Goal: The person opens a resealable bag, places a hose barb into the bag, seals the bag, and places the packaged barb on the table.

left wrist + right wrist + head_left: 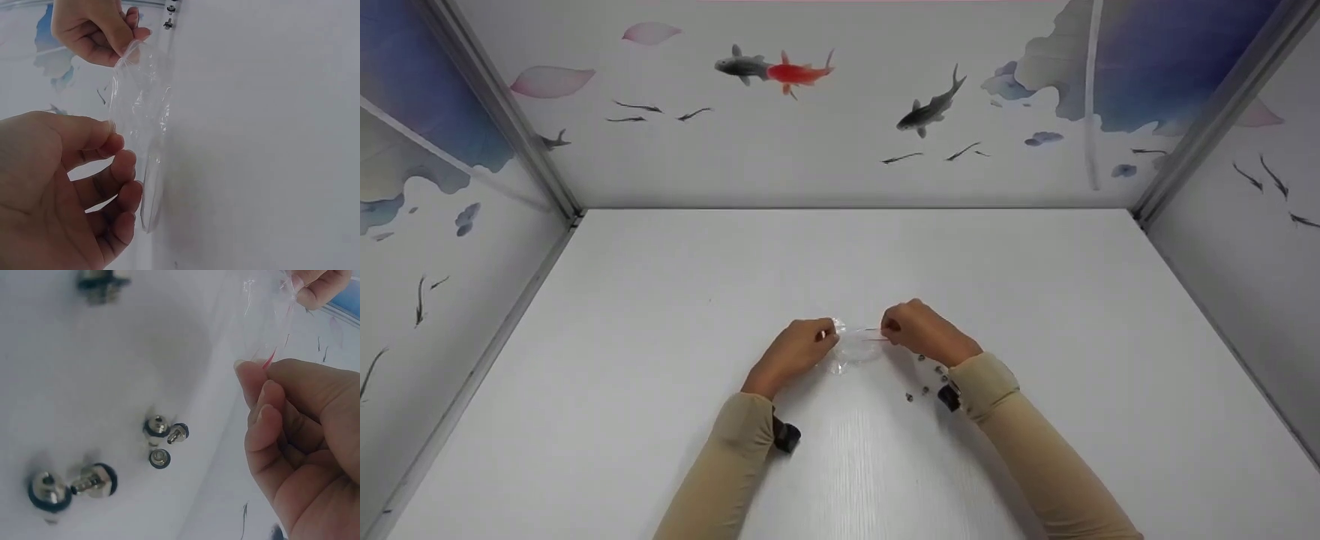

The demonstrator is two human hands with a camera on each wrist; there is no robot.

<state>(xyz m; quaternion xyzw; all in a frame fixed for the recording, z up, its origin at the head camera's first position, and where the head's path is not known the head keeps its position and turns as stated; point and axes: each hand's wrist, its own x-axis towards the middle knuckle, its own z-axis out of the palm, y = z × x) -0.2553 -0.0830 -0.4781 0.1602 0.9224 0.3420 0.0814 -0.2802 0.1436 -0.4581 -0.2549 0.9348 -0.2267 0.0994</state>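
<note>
I have the left hand point(799, 346) pinching one end of a thin, clear, crinkled plastic bag point(859, 346) between thumb and forefinger, and the right hand point(926, 331) pinching the other end, beside a narrow red stripe point(270, 358). I judge the step to be working the mouth open, so I would roll thumb against finger to part the layers and pull lightly, since such film could tear. The bag spans the gap between both hands over the white table point(840, 480), glossy and see-through, near small silver metal fittings with black rings point(50, 488).
</note>
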